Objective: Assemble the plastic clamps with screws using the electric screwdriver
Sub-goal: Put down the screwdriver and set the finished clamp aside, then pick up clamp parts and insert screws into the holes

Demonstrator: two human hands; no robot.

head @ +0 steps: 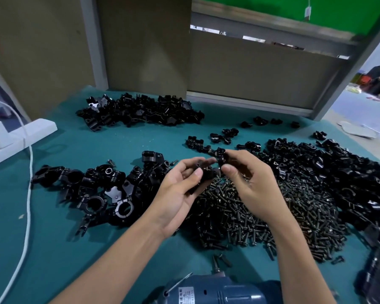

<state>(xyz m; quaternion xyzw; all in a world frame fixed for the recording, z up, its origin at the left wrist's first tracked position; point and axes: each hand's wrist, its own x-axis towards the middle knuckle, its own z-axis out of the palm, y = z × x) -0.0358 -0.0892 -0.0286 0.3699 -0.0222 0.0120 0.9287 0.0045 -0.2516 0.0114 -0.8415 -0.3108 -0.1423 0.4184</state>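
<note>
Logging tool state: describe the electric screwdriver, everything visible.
The electric screwdriver has a blue housing with a label and a dark metal bit pointing toward the screw pile. It lies on the teal table at the near edge, cut off by the frame, between the forearms. Left hand and right hand do not touch it.

On the table (53, 249), the screw pile (261, 211) lies in the middle, with a heap of clamp bodies (92, 189) to its left, a heap of clamp halves (329, 170) touching its right side, and a third heap of clamp parts (140, 110) well behind it to the left. The electric screwdriver (215, 290) lies just in front of the screw pile, and a cord (28, 194) runs far to its left.
</note>
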